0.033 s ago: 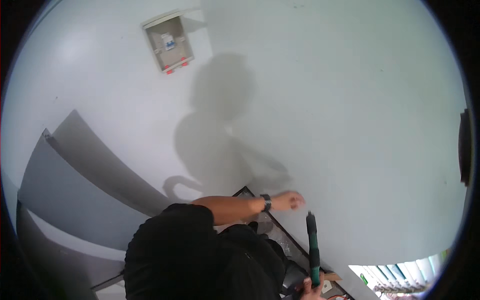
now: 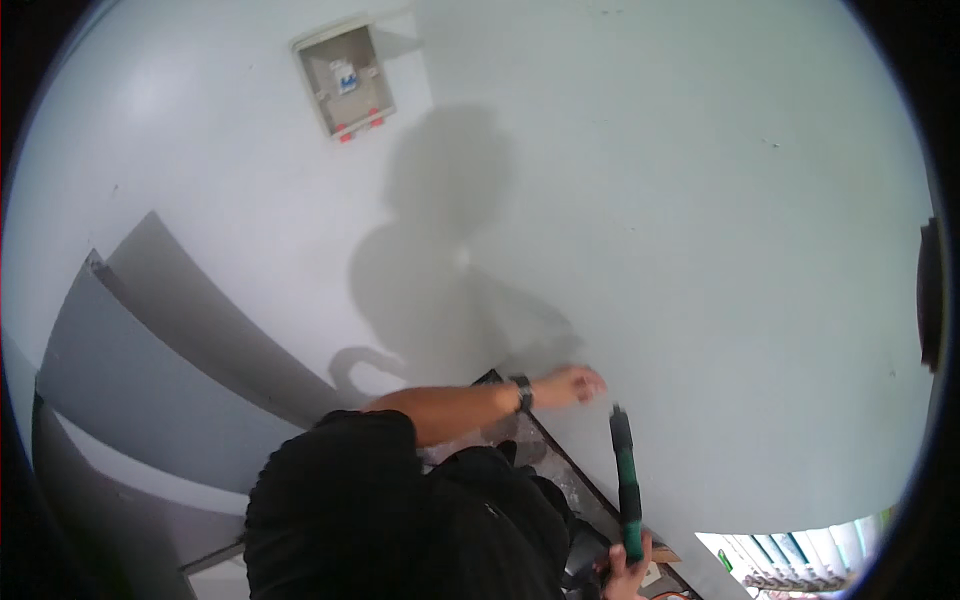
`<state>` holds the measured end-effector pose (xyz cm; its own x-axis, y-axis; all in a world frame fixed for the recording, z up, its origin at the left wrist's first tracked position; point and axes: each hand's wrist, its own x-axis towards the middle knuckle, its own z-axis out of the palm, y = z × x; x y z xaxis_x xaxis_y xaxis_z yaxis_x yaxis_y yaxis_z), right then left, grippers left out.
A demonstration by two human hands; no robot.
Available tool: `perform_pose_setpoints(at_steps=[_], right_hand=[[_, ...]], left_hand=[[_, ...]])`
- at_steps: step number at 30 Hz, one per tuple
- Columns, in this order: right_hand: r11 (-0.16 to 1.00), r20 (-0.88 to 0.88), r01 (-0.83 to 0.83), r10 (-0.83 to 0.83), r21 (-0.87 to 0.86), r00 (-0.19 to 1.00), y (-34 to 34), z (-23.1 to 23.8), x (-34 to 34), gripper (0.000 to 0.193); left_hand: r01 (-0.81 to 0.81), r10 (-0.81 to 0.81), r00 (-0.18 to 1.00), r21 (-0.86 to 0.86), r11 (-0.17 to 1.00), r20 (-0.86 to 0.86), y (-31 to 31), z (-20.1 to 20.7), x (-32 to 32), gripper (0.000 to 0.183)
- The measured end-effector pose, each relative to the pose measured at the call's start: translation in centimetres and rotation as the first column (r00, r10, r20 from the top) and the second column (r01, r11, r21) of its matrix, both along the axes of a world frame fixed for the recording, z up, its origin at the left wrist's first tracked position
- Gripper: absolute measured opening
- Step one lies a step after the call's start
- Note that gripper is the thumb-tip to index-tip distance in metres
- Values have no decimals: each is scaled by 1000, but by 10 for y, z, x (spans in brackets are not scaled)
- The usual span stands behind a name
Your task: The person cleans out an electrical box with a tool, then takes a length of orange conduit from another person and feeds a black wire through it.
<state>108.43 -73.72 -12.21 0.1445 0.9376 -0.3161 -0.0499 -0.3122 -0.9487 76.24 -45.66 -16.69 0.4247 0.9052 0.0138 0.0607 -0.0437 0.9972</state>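
Note:
My right hand (image 2: 628,577), at the lower edge, is closed around a long green and black tool (image 2: 627,475), which looks like a power drill. The tool stands nearly upright in the picture, its narrow dark tip pointing up. My left hand (image 2: 572,386) is just left of that tip, apart from it. Its fingers are curled together and a little blurred; whatever they may hold cannot be made out. A dark watch (image 2: 523,393) circles the left wrist.
Pale walls (image 2: 700,250) meet in a corner ahead, bearing my shadow. An uncovered box (image 2: 378,85) with a small breaker (image 2: 345,78) is mounted upper left. A grey panel (image 2: 150,375) juts out at left. Lower right, light enters past slats (image 2: 800,555).
The left hand has shifted slightly left and up. The tool's tip has risen a little, with the right hand still around its lower part. The view has moved slightly.

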Motion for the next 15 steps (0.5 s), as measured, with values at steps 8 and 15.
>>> perform_pose_setpoints(at_steps=[8,15], right_hand=[[743,-42,-541,602,395,797,128,71,-114,41],[646,-139,-593,724,480,676,182,67,-118,47]], left_hand=[[-436,450,891,373,819,54,-70,130,-182,19],[-455,555,826,467,758,-96,-65,156,-197,19]])
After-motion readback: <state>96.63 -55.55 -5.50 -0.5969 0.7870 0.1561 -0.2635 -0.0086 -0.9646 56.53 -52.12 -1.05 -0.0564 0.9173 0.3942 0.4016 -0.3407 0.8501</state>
